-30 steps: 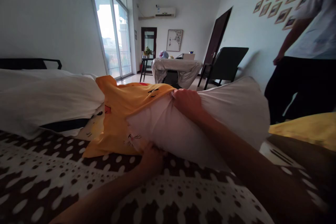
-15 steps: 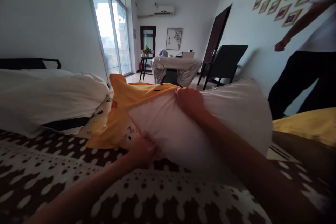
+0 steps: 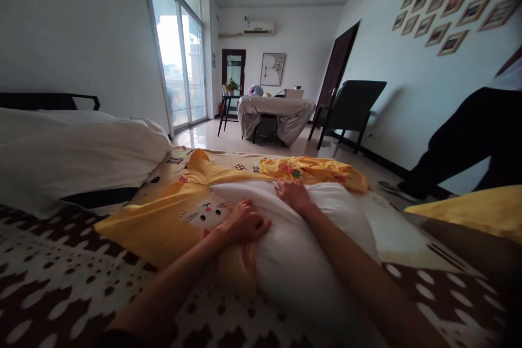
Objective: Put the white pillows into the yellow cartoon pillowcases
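A white pillow point(image 3: 310, 261) lies on the bed in front of me, its left part inside a yellow pillowcase point(image 3: 150, 228) printed with a white cat face. My left hand point(image 3: 244, 222) is closed at the near side of the pillowcase's opening, knuckles up, with the thumb resting on the pillow. At the far side, my right hand point(image 3: 292, 194) pinches the edge of the case where it meets the pillow. What lies under the fingertips is partly hidden. The case spreads flat and slack to the left.
A crumpled yellow cloth point(image 3: 318, 168) lies beyond the pillow. Another white pillow point(image 3: 73, 147) rests at left on the patterned bed sheet point(image 3: 49, 277). Yellow fabric point(image 3: 481, 209) sits at right. A person in dark trousers point(image 3: 457, 130) stands near a dark chair point(image 3: 350, 103) and covered table point(image 3: 277, 106).
The pillow has come down flatter on the bed, uncovering the crumpled yellow cloth behind it. My left hand has shifted up and right; the case spreads farther left. The person has moved right.
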`<state>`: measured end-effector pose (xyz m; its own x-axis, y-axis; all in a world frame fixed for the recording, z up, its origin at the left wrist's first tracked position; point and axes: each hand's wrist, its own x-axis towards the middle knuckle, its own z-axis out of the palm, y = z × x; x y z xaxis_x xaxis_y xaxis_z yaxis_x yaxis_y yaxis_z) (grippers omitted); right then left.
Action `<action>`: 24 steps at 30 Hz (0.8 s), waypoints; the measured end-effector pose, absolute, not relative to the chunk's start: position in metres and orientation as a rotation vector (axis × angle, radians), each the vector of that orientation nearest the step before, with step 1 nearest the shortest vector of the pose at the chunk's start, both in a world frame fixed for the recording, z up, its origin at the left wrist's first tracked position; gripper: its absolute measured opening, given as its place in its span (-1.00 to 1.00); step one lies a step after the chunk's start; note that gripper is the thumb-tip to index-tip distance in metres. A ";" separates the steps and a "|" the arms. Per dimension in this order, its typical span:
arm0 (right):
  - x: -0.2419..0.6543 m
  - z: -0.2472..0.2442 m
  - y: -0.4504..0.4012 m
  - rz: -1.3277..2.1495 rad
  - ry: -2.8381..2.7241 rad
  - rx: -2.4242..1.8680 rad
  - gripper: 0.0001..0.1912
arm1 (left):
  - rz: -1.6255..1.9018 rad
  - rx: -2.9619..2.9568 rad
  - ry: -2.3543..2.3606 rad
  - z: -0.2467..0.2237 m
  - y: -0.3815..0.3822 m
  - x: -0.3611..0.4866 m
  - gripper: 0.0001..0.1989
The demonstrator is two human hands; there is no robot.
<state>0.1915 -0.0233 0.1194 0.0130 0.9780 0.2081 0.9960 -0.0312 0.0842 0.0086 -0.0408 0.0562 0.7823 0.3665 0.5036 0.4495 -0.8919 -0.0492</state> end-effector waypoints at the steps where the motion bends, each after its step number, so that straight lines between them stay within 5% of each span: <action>1: 0.190 0.111 -0.026 -0.313 -2.142 -2.146 -0.58 | -0.717 -2.833 -0.702 0.049 -0.035 0.008 -0.57; 11: 0.200 0.060 -0.118 0.064 -2.592 -1.595 -0.29 | -0.780 -2.679 -1.019 0.056 -0.032 0.007 -0.54; 18: 0.196 0.064 -0.100 0.059 -2.611 -1.514 -0.48 | -0.819 -2.685 -0.941 0.074 -0.022 0.047 -0.55; 24: 0.279 0.055 -0.104 0.056 -1.671 -1.822 -0.23 | -0.880 -2.623 -1.035 0.032 -0.007 0.016 -0.58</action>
<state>0.2794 -0.1044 0.0546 0.1839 0.9026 0.3893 0.8747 0.0304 -0.4837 0.0159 -0.0072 0.0319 0.5805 0.5615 0.5897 0.6724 -0.7390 0.0419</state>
